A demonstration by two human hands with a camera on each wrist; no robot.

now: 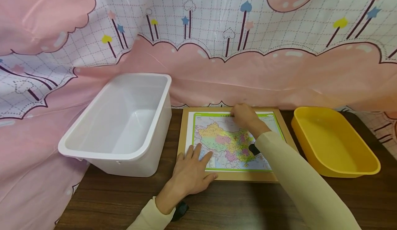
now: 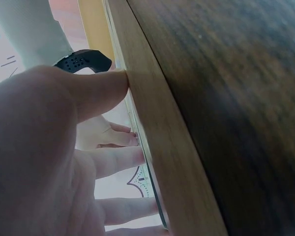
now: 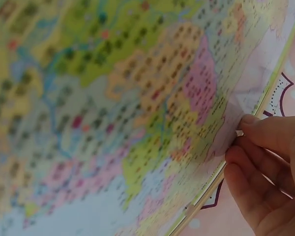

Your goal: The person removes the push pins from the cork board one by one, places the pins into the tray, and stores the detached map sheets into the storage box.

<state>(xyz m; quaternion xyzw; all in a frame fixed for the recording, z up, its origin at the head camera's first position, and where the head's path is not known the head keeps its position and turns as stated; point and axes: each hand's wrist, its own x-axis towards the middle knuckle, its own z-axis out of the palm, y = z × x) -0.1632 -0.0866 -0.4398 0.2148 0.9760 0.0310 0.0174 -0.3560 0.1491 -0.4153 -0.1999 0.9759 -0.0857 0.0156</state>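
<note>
A coloured map of China [image 1: 214,140] with a green border lies on a tan wooden board [image 1: 245,177] in the head view. My left hand [image 1: 190,173] rests flat over the front left corner, fingers spread onto the map and thumb near the board's front edge. At the back edge, my right hand [image 1: 245,118] has its fingers curled. In the right wrist view, thumb and fingertips [image 3: 248,120] pinch at the map's border, where the surface looks creased. A small pale spot shows between them; most of what they grip is hidden.
A deep white tub [image 1: 155,126] stands left of the board, and a shallow yellow tray [image 1: 336,170] stands close on its right. Beneath them is a dark wooden table [image 1: 229,206]. A pink and white patterned cloth [image 1: 198,75] hangs right behind the board.
</note>
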